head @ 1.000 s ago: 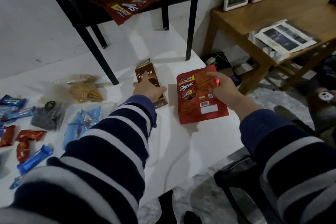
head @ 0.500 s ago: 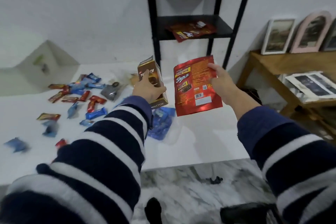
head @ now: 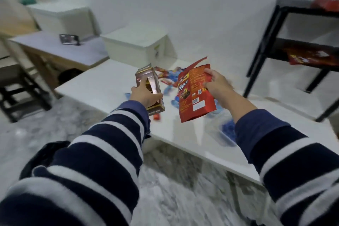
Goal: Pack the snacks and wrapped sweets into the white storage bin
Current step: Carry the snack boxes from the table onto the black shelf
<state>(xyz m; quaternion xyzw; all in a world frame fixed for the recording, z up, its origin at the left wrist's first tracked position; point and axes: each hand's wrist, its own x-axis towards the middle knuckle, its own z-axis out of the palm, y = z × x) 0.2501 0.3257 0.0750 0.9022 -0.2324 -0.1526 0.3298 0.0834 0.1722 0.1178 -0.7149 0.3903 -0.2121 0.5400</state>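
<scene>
Both arms are stretched out over the near-left part of the white table (head: 102,86), each hand carrying a snack clear of the surface. The left hand (head: 145,95) is wrapped around the lower half of a brown Nextar biscuit box (head: 149,86), held roughly upright with its top flap standing open. The right hand (head: 216,83) pinches the upper right edge of a red Share It snack pouch (head: 195,95), which hangs tilted from that one edge. The white storage bin (head: 136,47) sits at the table's far-left corner, beyond both hands and well apart from them; whether it is lidded or open I cannot tell through the blur. Loose wrapped sweets (head: 168,79) in red and blue lie scattered across the middle of the table behind the held items, and a clear bag of blue sweets (head: 227,130) rests by the near edge under the right forearm.

The pouch looks like the weak point: gripped by a single edge, it could swing or slip as it travels to the bin. The open flap could catch the bin's rim, and a low sleeve might drag sweets off the table.
</scene>
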